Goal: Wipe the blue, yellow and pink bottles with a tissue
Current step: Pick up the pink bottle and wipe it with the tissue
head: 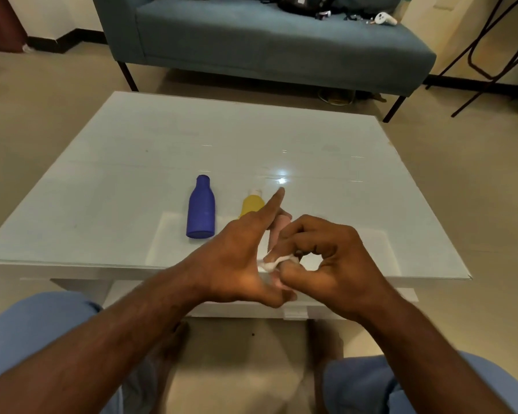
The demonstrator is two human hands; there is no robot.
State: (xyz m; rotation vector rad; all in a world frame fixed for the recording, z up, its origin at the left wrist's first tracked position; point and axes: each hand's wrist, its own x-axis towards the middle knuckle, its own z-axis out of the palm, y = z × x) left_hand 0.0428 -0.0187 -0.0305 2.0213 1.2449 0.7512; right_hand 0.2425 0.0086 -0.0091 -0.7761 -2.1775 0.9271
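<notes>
Three bottles: blue bottle [201,208], yellow bottle [251,205], pink bottle [277,231]; one tissue [271,263].

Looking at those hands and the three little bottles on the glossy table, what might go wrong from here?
1. The tissue, a small wad pinched in the right hand, could slip or tear.
2. The pink bottle lies mostly hidden behind the hands; the left hand could knock it into the yellow bottle close beside it.
3. The blue bottle lies on its side and might roll on the table.
</notes>
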